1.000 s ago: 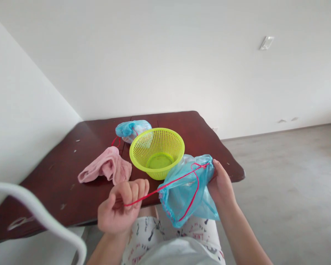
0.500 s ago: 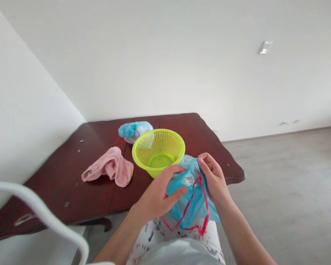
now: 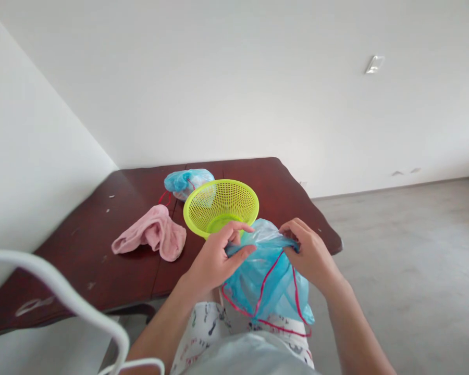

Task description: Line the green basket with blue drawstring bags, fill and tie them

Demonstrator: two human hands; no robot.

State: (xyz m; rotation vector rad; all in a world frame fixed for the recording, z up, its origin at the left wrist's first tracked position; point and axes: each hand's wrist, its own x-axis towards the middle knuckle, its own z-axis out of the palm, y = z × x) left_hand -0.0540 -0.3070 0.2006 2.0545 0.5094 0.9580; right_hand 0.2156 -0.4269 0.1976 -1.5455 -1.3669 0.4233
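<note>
A translucent blue plastic bag with a red drawstring hangs over my lap at the table's front edge. My right hand pinches the bag's gathered upper edge on the right. On the left, my left hand has the same edge bunched in its palm, its thumb and forefinger reaching over the plastic. Between the hands the edge is drawn wide. What the bag contains cannot be made out. Just beyond my left hand stands a yellow-green plastic colander, its near rim partly covered by my fingers.
On the dark red-brown wooden table lies a pink cloth. Behind the colander rests a second blue bag, bulging, with a red string. A white curved tube crosses the lower left. Walls border the table behind and at left.
My hands have spread apart, stretching the bag's upper edge sideways. The left fingers now curl around the plastic, and the drawstring hangs wider. The whole view has shifted slightly.
</note>
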